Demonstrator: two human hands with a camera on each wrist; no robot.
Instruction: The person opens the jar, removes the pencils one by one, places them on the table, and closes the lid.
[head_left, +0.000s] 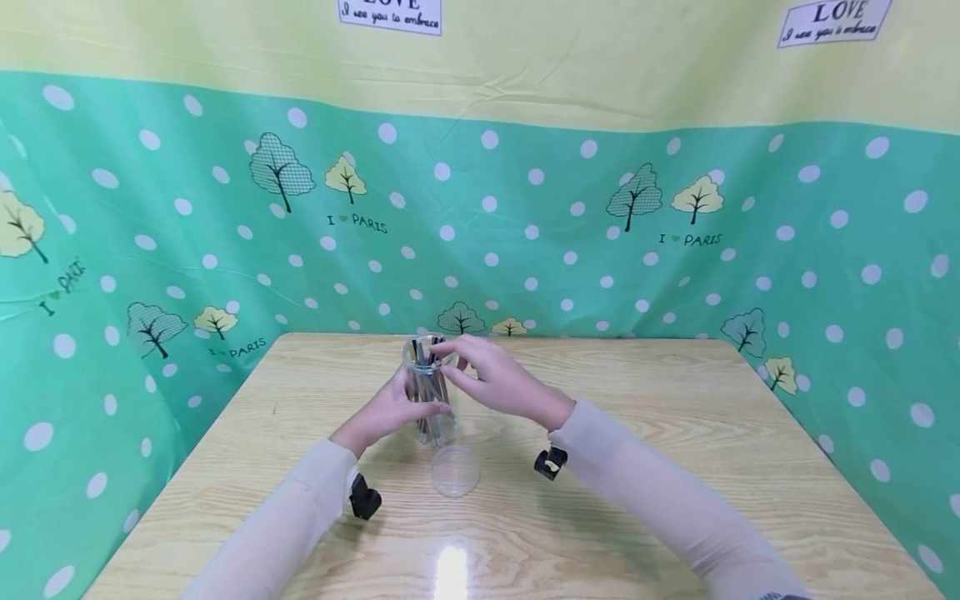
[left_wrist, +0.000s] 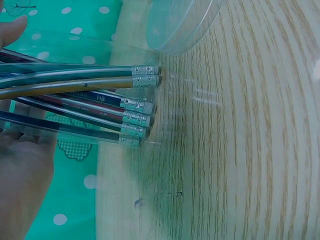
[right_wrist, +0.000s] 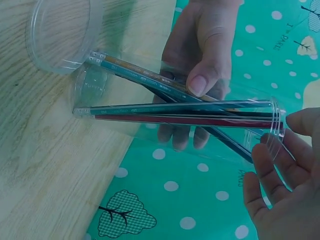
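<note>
A clear plastic jar (head_left: 452, 427) holds several pencils (head_left: 427, 385); eraser ends show at its bottom in the left wrist view. My left hand (head_left: 390, 410) grips the jar's side, with the thumb across the near face and fingers behind. In the right wrist view the jar's open mouth (right_wrist: 276, 125) faces my right hand (right_wrist: 287, 185). That hand's thumb and bent fingers are spread around the rim, close to the pencil ends. No pencil is plainly pinched there. A round clear lid (head_left: 455, 472) lies on the table in front of the jar.
The wood-grain table (head_left: 637, 433) extends to both sides. Behind it hangs a green and yellow curtain (head_left: 525, 192) with dots and trees. Black wrist mounts (head_left: 551, 462) sit under the sleeves.
</note>
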